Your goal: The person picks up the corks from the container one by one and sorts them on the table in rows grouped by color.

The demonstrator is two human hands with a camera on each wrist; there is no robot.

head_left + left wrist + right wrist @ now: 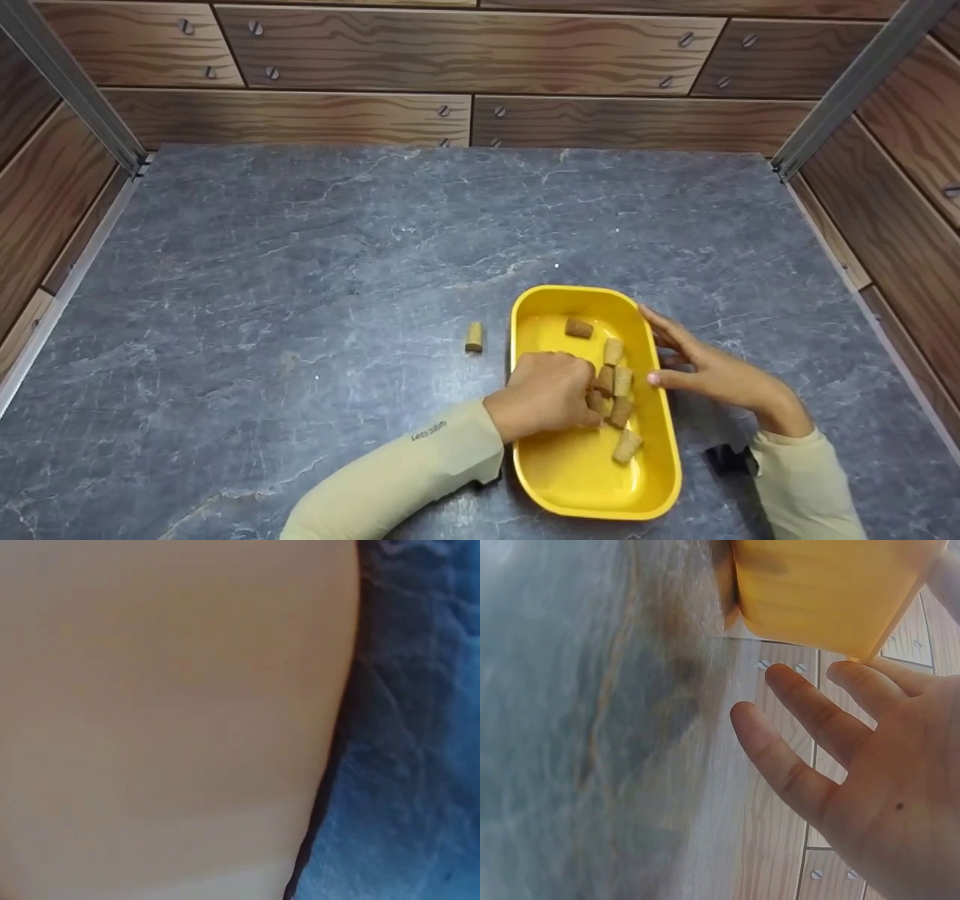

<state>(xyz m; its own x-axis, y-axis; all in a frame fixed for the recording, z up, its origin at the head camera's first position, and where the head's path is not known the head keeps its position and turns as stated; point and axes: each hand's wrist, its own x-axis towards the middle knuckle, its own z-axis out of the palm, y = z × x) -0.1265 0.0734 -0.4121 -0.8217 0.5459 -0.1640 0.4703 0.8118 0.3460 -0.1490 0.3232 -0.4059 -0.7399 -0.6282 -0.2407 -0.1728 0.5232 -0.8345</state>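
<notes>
In the head view, a yellow tray (671,450) holds several brown and tan cork-like pieces (626,446), mostly along its right half. My left hand (547,394) reaches over the tray's left rim, fingers bent down beside the pieces; its fingertips are hidden, so a grip cannot be made out. My right hand (712,375) rests against the tray's right side, thumb at the rim and fingers extended along the outer wall. The right wrist view shows that hand (877,757) with spread fingers, beside the tray's yellow wall (825,592). Only pale sleeve (165,720) and table fill the left wrist view.
One cork-like piece (474,337) stands on the grey marbled table (300,247), left of the tray. Wood-patterned panels (480,52) border the back and sides, with metal posts (847,90) at the back corners. A black object (727,459) is near the right cuff.
</notes>
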